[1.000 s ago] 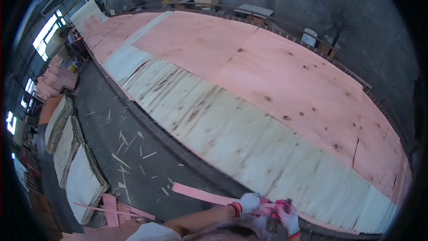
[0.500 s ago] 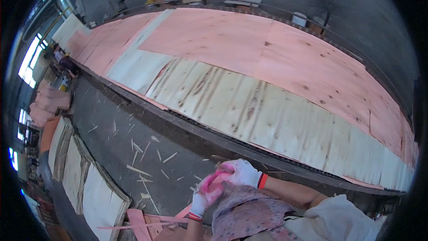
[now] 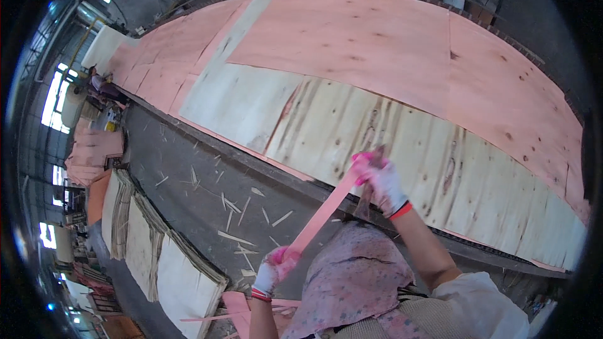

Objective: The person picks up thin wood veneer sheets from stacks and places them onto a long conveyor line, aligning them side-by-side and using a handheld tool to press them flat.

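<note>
A narrow pink veneer strip (image 3: 325,213) is stretched slantwise between my two hands. My left hand (image 3: 276,268), in a white glove with pink finger parts, is closed on its lower end. My right hand (image 3: 380,183), gloved the same way, grips the upper end in front of the table edge. A dark brownish sliver (image 3: 364,204) shows beside the right fingers; whether they hold it I cannot tell. Beyond the right hand, pale streaked veneer sheets (image 3: 402,144) lie along the near side of the long table, against larger pink sheets (image 3: 352,31).
Stacked pale veneer sheets (image 3: 179,282) stand at lower left, beside pink offcuts (image 3: 237,314). Wood slivers (image 3: 235,237) litter the floor. A patterned cloth (image 3: 355,270) covers the lower middle. Far left, another person (image 3: 103,85) is by the table's end.
My hands have moved apart: the right went up and to the right, the left slightly down. The pink strip now spans between them. The view has shifted, moving the table lower.
</note>
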